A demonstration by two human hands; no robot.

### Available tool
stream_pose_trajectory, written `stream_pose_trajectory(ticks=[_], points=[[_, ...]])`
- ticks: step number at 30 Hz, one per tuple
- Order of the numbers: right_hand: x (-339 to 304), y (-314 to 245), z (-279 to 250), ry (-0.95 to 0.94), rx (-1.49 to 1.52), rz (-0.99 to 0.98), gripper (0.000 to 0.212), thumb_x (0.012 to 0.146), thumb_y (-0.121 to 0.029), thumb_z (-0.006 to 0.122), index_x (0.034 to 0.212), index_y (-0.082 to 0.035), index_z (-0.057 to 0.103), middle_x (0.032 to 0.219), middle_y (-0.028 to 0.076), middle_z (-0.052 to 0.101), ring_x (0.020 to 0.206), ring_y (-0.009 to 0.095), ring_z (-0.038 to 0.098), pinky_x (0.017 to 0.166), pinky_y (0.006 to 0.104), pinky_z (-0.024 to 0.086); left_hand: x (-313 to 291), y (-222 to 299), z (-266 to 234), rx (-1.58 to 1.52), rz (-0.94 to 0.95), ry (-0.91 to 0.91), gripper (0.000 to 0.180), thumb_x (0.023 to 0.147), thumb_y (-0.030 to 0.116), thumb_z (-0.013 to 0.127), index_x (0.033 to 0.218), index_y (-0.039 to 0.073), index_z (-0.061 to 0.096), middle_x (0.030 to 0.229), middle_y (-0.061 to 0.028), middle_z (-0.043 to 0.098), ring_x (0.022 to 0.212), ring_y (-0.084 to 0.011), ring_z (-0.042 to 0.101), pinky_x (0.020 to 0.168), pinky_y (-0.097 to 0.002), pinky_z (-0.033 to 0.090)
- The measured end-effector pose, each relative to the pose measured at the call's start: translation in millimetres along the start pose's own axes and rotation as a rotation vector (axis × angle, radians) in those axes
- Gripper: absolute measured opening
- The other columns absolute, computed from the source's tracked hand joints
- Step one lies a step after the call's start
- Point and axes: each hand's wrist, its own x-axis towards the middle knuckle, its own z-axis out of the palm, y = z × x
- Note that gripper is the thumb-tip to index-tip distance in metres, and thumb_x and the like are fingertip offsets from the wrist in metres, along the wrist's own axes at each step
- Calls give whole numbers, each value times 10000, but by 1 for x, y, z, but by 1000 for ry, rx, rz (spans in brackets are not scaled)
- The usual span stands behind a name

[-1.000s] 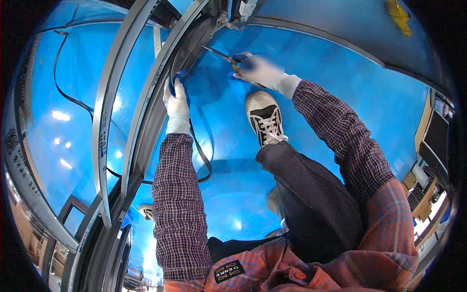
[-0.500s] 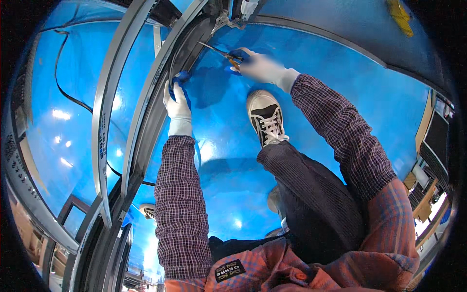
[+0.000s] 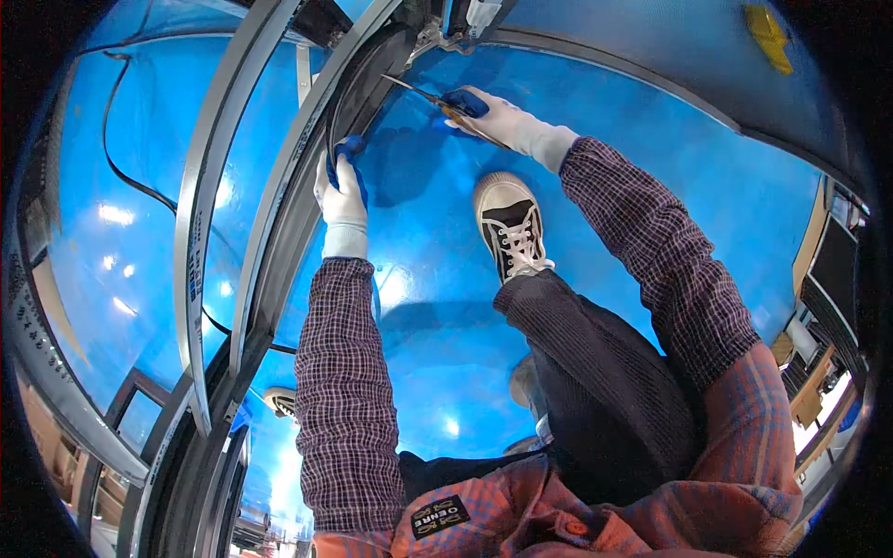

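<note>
Right hand (image 3: 502, 123) shifted forward, left arm (image 3: 344, 372) extended

The floor (image 3: 726, 186) is bright blue and glossy, with small white glints on the left and a larger pale one near the middle. Soft shadows darken it in patches. A sneaker (image 3: 511, 223), black and off-white with white laces, stands flat on it near the middle. A second shoe (image 3: 525, 383), mostly hidden behind the trouser leg, is lower down. Further left, part of another shoe (image 3: 279, 402) shows. A thin black strip (image 3: 141, 190) curves across the left part, passing behind the grey rails (image 3: 194, 200).
</note>
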Motion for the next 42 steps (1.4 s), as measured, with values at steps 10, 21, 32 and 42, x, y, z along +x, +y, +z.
stream_pose_trajectory(ticks=[10,21,32,42], points=[[0,-5,2,29,-55,10,528,861,-500,559,1250,-153,477,1142,89,596,936,209,604,771,302,483,-5,14,-3,35,17,5,426,877,325,510,1173,23,566,1085,-171,612,976,-287,585,855,-342,452],[-3,-21,2,-1,-121,32,750,829,-561,557,1340,-42,380,1170,150,583,903,231,623,768,325,499,-3,6,-2,55,-27,-4,497,868,372,521,1235,37,521,1162,-180,566,1067,-304,539,913,-365,420],[12,-1,13,135,-241,-169,425,841,-409,613,1070,-59,536,963,119,634,819,282,602,713,366,470,-12,19,-6,79,-77,34,483,854,355,536,1202,20,541,1094,-180,602,1004,-301,578,866,-349,449],[5,-12,8,132,-318,-152,304,845,-303,603,993,-49,528,920,130,627,788,304,597,693,377,465,-10,8,-6,75,56,58,439,836,312,559,1155,11,563,1002,-158,642,893,-275,620,801,-327,476]])
